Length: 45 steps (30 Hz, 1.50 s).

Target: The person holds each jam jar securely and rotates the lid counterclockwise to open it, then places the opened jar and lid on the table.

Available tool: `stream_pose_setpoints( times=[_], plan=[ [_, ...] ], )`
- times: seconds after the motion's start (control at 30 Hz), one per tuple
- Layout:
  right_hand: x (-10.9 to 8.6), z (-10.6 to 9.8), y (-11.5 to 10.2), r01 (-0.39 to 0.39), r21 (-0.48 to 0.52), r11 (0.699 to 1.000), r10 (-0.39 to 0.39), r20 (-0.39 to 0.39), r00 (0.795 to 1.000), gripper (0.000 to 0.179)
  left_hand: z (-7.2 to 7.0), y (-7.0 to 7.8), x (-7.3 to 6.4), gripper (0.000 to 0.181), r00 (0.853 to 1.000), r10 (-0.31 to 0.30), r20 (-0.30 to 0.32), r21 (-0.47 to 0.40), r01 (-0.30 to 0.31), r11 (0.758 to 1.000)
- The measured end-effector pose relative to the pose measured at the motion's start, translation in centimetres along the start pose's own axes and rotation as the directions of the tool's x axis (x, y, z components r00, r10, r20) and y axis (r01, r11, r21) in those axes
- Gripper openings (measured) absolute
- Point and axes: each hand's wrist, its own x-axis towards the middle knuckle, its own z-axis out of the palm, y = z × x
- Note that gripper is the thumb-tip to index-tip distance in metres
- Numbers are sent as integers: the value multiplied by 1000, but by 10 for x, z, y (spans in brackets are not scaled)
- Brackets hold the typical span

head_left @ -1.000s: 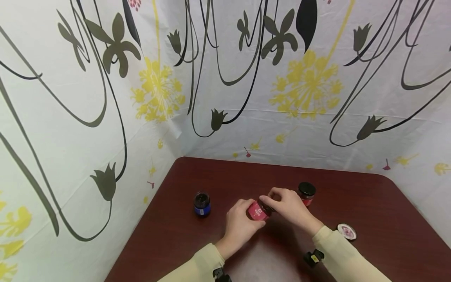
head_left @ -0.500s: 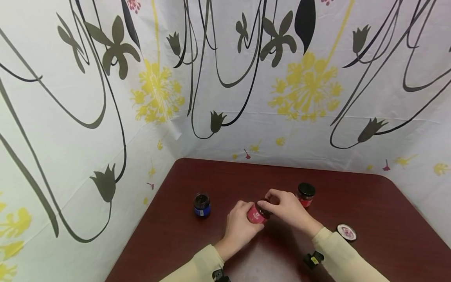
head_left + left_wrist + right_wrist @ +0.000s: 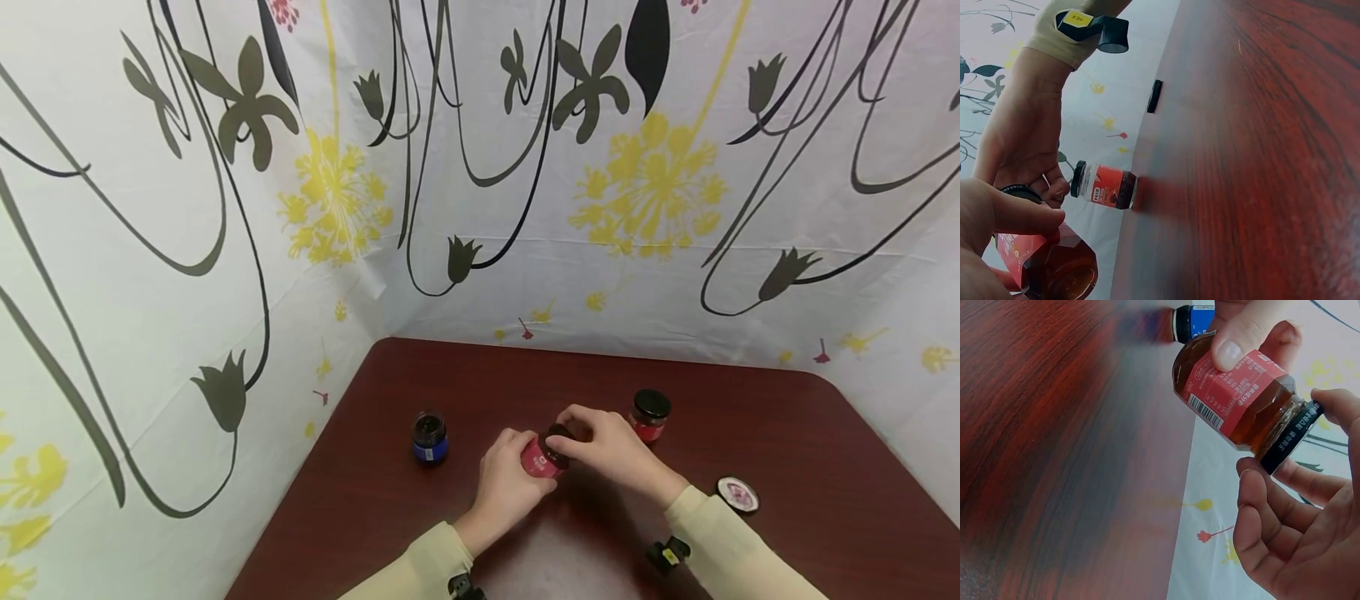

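Held tilted above the table is a glass jar (image 3: 1238, 394) with a pink-red label and brown contents. My left hand (image 3: 504, 482) grips it round the body, its thumb (image 3: 1235, 347) lying over the label in the right wrist view. On the jar's mouth sits a black lid (image 3: 1291, 437). Fingers and thumb of my right hand (image 3: 617, 454) pinch that lid by its edge. Beyond the right hand stands a second jar (image 3: 1107, 186), red-labelled with its black lid on. A blue-labelled jar (image 3: 431, 438), uncovered, is left of my hands.
A loose lid (image 3: 738, 494) lies on the dark red-brown table (image 3: 360, 517), near the right sleeve, its pale inner side up. Patterned cloth (image 3: 480, 208) hangs behind the table and along its left side.
Both hands and the pink-labelled jar have shifted slightly left, and the jar's lidded end has tipped a little toward the head camera. The other jars and the loose lid stay put.
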Motion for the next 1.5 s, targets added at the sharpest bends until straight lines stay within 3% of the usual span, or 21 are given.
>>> stream_pose_setpoints(
  times=[0.6,1.07,1.5],
  plan=[
    [-1,-2,-1,44,23,999,-45,33,998,32,-1,-2,0,55,1000,10,8,-8,-10,1000],
    [-2,-3,1,75,105,992,-83,76,994,40,-1,-5,-2,53,1000,-8,4,10,8,1000],
    [-7,-6,7,118,132,984,-126,56,990,47,-1,-8,-4,53,1000,-21,-9,-16,21,1000]
  ],
)
